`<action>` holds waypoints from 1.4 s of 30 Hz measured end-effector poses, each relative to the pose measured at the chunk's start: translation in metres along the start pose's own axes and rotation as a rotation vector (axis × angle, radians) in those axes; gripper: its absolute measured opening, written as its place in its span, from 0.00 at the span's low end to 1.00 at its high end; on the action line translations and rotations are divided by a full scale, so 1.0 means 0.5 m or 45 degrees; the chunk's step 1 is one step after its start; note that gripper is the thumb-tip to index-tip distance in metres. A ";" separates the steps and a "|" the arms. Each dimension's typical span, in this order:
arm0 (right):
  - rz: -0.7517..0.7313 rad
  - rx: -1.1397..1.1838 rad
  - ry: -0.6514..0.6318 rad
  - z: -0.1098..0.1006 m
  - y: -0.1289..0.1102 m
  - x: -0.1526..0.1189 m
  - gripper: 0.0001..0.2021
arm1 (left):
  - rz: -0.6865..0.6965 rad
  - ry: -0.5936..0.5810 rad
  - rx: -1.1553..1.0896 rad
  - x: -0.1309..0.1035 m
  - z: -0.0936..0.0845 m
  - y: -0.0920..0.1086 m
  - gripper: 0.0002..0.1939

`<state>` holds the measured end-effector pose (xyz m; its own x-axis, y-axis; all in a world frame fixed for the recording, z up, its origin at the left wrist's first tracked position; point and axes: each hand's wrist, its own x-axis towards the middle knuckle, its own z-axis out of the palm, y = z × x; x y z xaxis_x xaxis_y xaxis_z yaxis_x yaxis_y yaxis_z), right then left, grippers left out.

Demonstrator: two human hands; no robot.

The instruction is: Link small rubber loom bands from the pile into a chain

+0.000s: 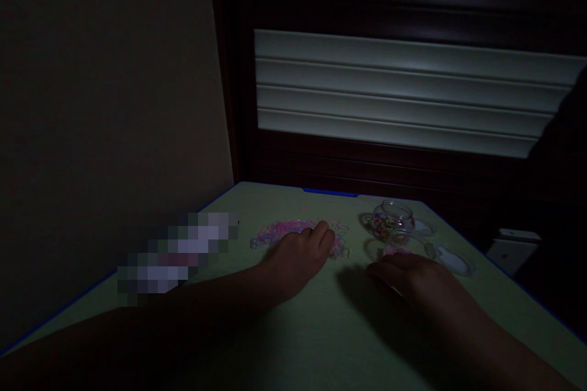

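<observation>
A loose pile of small elastic bands (pixel 279 233), mostly pink and purple, is spread on the pale green table (pixel 293 330). My left hand (pixel 302 256) rests at the pile's right side with its fingers curled closed; whatever is between the fingertips is hidden. My right hand (pixel 413 284) curves around the near side of a clear jar (pixel 401 243) with pink contents, hiding most of it. Just behind stands a round clear jar (pixel 392 220) holding multicoloured bands.
Two clear lids, a near lid (pixel 454 260) and a far lid (pixel 422 228), lie right of the jars. A blurred-out object (pixel 183 256) lies on the left. A wall (pixel 110 104) borders the left edge, and a dark panel with pale slats (pixel 389 91) stands behind.
</observation>
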<state>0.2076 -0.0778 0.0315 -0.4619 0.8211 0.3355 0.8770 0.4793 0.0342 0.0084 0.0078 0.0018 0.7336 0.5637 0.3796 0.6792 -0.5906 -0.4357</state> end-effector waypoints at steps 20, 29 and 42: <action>0.084 0.043 0.041 -0.003 -0.004 -0.002 0.11 | 0.278 0.204 0.030 -0.007 -0.006 0.001 0.12; 0.112 0.097 0.121 -0.011 -0.009 -0.002 0.08 | 0.527 0.591 -0.126 -0.010 -0.007 -0.001 0.08; -0.016 0.123 0.101 -0.011 -0.008 -0.008 0.10 | 0.638 0.579 -0.123 -0.009 -0.019 0.000 0.07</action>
<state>0.2069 -0.0847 0.0354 -0.4576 0.7894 0.4093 0.8524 0.5205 -0.0507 0.0053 -0.0001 0.0081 0.8816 -0.0774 0.4655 0.2386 -0.7779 -0.5813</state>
